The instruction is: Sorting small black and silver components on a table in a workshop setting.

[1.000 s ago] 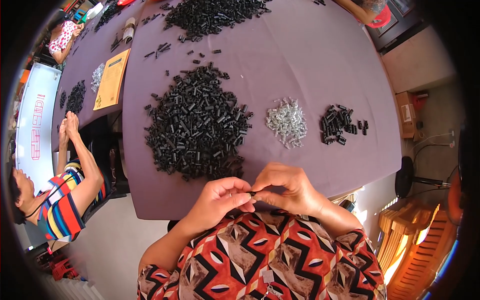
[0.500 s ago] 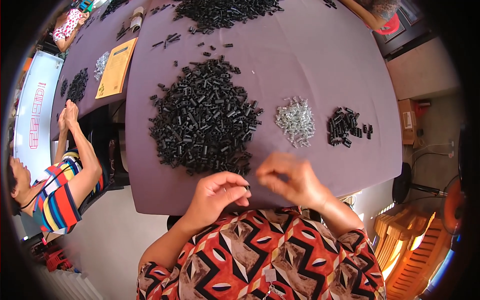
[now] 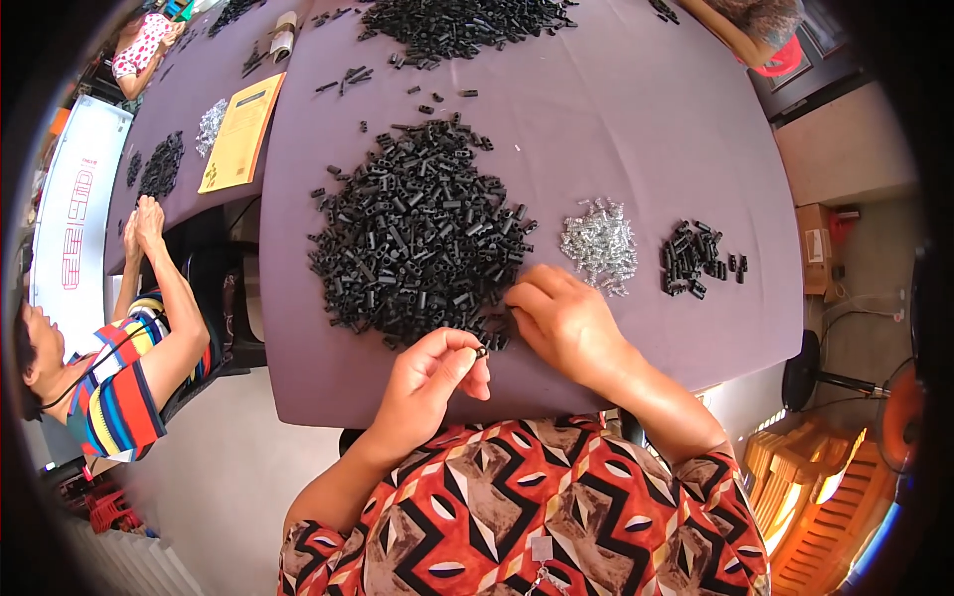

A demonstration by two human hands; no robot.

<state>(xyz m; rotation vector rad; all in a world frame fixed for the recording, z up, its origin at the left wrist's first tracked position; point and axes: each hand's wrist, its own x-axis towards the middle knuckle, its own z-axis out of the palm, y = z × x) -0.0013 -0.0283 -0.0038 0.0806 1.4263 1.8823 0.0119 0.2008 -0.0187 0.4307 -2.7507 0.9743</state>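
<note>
- Black plastic pieces lie about the purple-grey table (image 3: 696, 149), the broadest thing here; they form heaps of short tubes, and one small dark piece is in the person's left hand, just beyond the near edge's middle.
- Co-worker in a striped top (image 3: 114, 397), off the table's left edge, both hands raised near a small dark pile.
- Main heap (image 3: 417, 238) of the black pieces: broad and loose, toward the table's left edge and near edge.
- Far heap (image 3: 457, 28), also black, at the far side of the table, cut off by the view.
- Yellow envelope (image 3: 241, 134), flat along the right edge of the neighbouring table.
- Right hand (image 3: 568, 320): fingers bent, tips at the main heap's right side; I cannot tell whether they grip anything.
- Left hand (image 3: 427, 377): thumb and forefinger pinching the small dark piece, the other fingers curled.
- Clear, silvery pile (image 3: 599, 246), between the main heap and the right edge.
- Black cluster (image 3: 691, 258), nearer the right edge, a couple of loose pieces beside it.
- Small dark piece (image 3: 482, 352), its end showing at the fingertips.
</note>
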